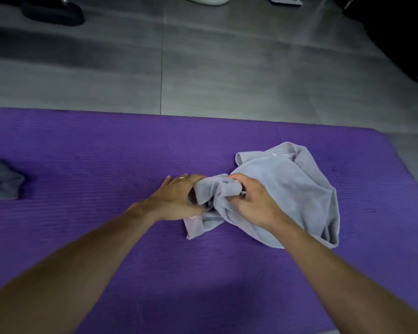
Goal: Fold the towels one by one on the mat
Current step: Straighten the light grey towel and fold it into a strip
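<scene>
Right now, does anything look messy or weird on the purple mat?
Yes. The light towel lies crumpled in a lump, not flat, with both hands, left and right, bunching its near corner. A darker towel sits rumpled at the mat's left edge.

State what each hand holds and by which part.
Both the left hand and right hand grip the light grey towel at its bunched left end.
</scene>
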`<state>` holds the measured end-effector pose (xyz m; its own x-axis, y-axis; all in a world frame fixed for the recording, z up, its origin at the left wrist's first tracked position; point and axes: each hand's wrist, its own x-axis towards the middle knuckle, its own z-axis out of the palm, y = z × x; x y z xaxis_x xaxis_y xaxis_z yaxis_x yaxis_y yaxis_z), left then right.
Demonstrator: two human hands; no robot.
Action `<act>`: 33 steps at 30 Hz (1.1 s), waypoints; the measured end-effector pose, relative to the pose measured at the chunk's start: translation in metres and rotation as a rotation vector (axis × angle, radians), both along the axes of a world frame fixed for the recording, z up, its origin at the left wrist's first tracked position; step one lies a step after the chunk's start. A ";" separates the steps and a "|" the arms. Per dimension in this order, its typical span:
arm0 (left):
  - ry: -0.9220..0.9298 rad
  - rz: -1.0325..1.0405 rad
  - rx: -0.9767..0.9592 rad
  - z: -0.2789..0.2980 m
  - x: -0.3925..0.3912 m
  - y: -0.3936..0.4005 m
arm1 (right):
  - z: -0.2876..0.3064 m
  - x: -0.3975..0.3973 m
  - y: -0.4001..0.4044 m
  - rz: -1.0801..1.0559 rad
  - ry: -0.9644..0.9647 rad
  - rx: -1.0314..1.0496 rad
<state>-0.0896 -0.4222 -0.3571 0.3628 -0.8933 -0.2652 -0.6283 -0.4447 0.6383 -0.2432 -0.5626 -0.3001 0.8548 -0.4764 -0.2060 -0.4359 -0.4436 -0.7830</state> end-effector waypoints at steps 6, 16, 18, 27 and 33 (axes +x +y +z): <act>0.080 0.190 -0.398 0.031 -0.007 0.001 | 0.024 -0.021 0.015 -0.011 -0.068 0.142; -0.337 -0.039 -0.255 0.076 0.045 0.186 | 0.039 0.043 0.106 0.518 0.039 -0.202; -0.391 -0.033 -0.109 0.048 0.029 0.229 | 0.027 0.067 0.104 0.380 0.038 -0.237; 0.442 0.857 -0.081 -0.010 -0.043 0.225 | -0.037 0.105 0.108 0.575 0.468 -0.498; 0.389 1.007 0.085 -0.025 -0.052 0.204 | -0.035 0.110 0.106 0.522 0.470 -0.476</act>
<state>-0.1420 -0.2180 -0.3826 0.7972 -0.2054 -0.5677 0.2892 -0.6955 0.6577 -0.1328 -0.4562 -0.3354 0.8648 -0.1705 -0.4722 -0.3170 -0.9148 -0.2502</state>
